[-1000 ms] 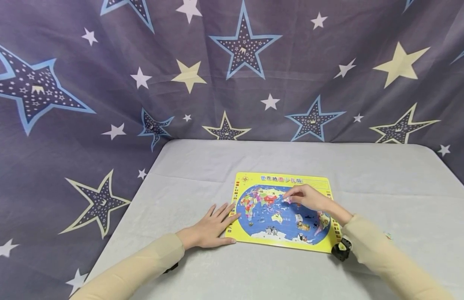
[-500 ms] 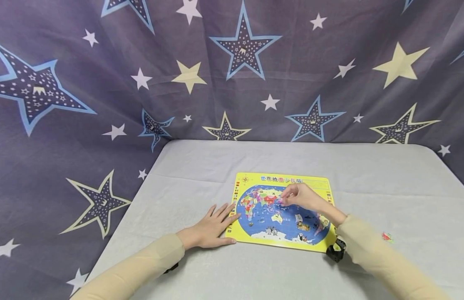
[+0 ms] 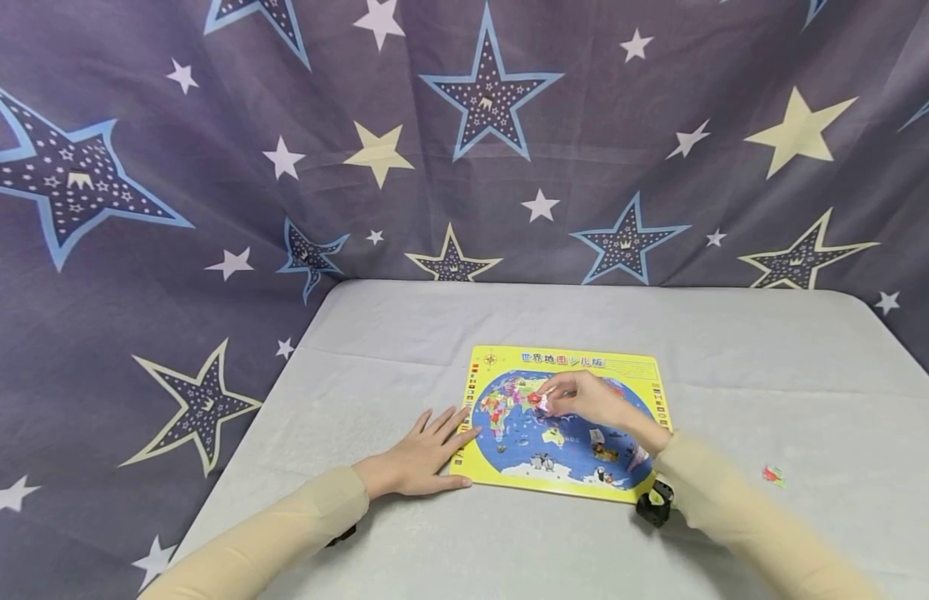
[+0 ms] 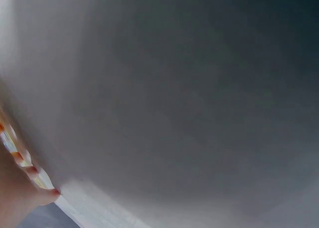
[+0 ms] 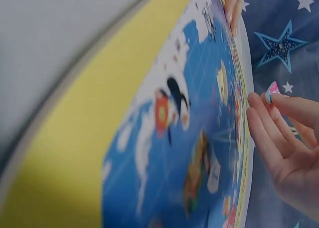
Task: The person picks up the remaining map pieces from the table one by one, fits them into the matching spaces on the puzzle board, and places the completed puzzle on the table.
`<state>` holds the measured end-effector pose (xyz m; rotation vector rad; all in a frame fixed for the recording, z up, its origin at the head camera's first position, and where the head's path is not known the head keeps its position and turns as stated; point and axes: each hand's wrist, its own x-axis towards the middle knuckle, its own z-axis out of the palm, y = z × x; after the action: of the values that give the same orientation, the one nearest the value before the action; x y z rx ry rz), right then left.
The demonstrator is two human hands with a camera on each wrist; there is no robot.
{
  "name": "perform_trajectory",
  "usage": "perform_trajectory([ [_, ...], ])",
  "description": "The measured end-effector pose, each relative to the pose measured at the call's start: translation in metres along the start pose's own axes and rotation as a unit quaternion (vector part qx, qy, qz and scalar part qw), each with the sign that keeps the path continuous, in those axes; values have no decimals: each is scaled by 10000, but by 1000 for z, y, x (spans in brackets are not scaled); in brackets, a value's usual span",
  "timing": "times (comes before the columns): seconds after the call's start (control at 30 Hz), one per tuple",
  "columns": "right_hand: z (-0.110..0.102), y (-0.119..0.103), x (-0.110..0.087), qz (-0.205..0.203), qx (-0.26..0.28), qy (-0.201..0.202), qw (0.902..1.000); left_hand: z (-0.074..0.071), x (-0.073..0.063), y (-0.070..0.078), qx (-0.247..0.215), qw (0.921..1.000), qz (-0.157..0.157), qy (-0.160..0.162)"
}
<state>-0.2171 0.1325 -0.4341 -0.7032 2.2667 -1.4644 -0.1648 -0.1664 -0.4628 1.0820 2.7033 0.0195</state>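
Note:
A yellow-bordered world map puzzle board [image 3: 569, 487] lies flat on the table, with a blue ocean and colourful continents. My left hand [image 3: 419, 461] rests with spread fingers at the board's left edge, fingertips on its border. Above the upper middle of the map, my right hand [image 3: 593, 402] pinches a small pink and white puzzle piece [image 3: 541, 403] between thumb and fingers. In the right wrist view the puzzle piece [image 5: 272, 91] sticks out past the fingertips, mostly covered by them. The left wrist view catches only part of the left hand [image 4: 22, 193] and dark blur.
Right of the board, a small red and green puzzle piece [image 3: 774, 476] lies loose on the grey-covered table [image 3: 404, 333]. A dark curtain with stars [image 3: 509, 192] hangs behind and to the left of the table.
My right hand has moved left across the map with the pinched puzzle piece, uncovering the loose piece on the table. My left hand has stayed in place.

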Motion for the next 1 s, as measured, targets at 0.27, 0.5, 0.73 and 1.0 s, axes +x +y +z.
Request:
perform_trajectory([
  [0.27, 15, -6, 8, 207, 92, -4, 9997, -1, 0, 0, -22, 10000, 18, 12],
  [0.5, 24, -10, 12, 253, -159, -22, 9996, -2, -1, 1, -31, 10000, 14, -17],
  [0.73, 31, -10, 17, 124, -231, -141, 9996, -2, 0, 0, -25, 10000, 17, -35],
  [1.0, 39, -12, 20, 80, -63, -255, 9996, -1, 0, 0, -95, 9999, 7, -65],
])
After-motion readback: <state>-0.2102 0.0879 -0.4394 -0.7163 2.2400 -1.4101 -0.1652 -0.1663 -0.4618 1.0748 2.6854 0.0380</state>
